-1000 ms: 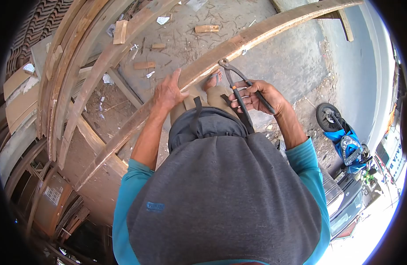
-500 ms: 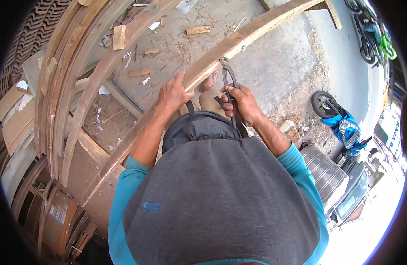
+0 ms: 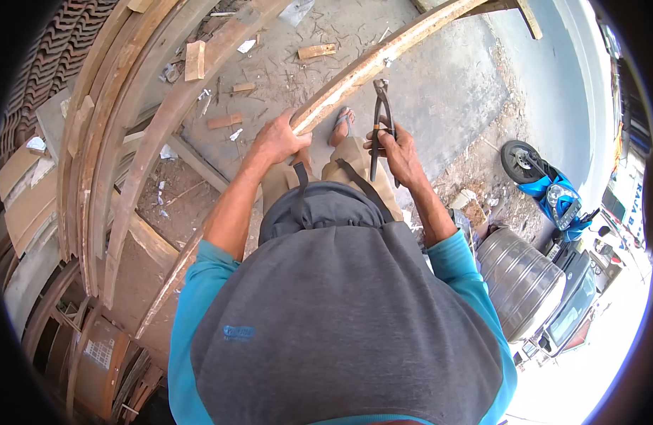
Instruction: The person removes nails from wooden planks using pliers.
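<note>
A long curved wooden beam [image 3: 354, 76] runs diagonally past my legs, its pale narrow edge turned up toward me. My left hand [image 3: 278, 139] is wrapped round the beam near its middle. In my right hand [image 3: 398, 152] is a pair of dark end-cutting pincers [image 3: 381, 113], held by the handles with the jaws pointing away from me. The jaws are a little apart from the beam, on its right side. A small light bit sticks out at the beam's edge near the jaws; I cannot make out what it is.
Several curved wooden beams [image 3: 100, 177] are stacked on the left. Wood offcuts [image 3: 317, 51] and scraps litter the concrete floor [image 3: 439, 106]. My sandalled foot [image 3: 342, 126] is beyond the beam. A blue motorbike [image 3: 553, 198], a metal tank [image 3: 521, 283] and a vehicle [image 3: 574, 301] stand at right.
The pincers have come away from the beam, moving right with my right hand. The beam has rolled so more of its pale edge shows. My left hand stays on it.
</note>
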A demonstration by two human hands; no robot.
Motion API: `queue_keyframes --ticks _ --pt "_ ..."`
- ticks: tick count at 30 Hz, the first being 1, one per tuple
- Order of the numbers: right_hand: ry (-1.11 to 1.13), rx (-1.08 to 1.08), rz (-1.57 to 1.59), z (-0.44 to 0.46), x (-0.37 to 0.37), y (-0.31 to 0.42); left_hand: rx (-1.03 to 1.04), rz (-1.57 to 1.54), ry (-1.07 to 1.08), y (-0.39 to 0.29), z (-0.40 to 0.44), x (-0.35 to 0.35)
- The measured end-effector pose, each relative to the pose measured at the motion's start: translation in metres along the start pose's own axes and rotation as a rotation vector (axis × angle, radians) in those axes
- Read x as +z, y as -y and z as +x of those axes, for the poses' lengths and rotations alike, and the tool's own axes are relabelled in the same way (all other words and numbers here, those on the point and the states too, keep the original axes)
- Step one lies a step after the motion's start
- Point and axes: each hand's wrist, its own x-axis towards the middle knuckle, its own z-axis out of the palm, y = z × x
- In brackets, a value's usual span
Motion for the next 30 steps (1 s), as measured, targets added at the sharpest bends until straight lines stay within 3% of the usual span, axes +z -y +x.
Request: queue_keyframes --ticks 3,6,7,9,10,11,13,15,17,25,30 --pt "-0.127 -0.043 -0.084 0.027 -0.034 0.011 -0.03 0.071 -0.043 0.001 -0.002 0.007" --pt "-0.172 -0.013 -0.496 0.055 -0.062 0.031 -0.042 0.106 -0.092 -0.006 -0.014 0.013" --pt "-0.16 -0.026 -0.485 0.055 -0.068 0.04 -0.054 0.115 -0.125 -0.012 -0.014 0.013" --pt "0.383 -0.317 -0.908 0.027 -0.083 0.046 -0.079 0.135 -0.149 -0.018 -0.017 0.017" --pt "0.457 -0.316 -0.886 0.019 -0.081 0.048 -0.099 0.15 -0.169 -0.019 -0.017 0.018" --pt "0.49 -0.069 -0.849 0.014 -0.081 0.055 -0.105 0.151 -0.172 -0.018 -0.016 0.019" --pt "0.498 0.125 -0.707 0.021 -0.093 0.06 -0.118 0.16 -0.183 -0.017 -0.016 0.022" --pt "0.351 0.151 -0.313 0.024 -0.104 0.057 -0.15 0.167 -0.177 -0.015 -0.016 0.024" --pt "0.308 0.143 -0.341 0.039 -0.118 0.06 -0.169 0.175 -0.172 -0.014 -0.015 0.025" --pt "0.591 0.255 -0.248 0.064 -0.142 0.092 -0.161 0.135 -0.173 -0.025 -0.016 0.023" --pt "0.6 0.295 -0.149 0.071 -0.145 0.104 -0.16 0.171 -0.229 -0.021 -0.017 0.028"
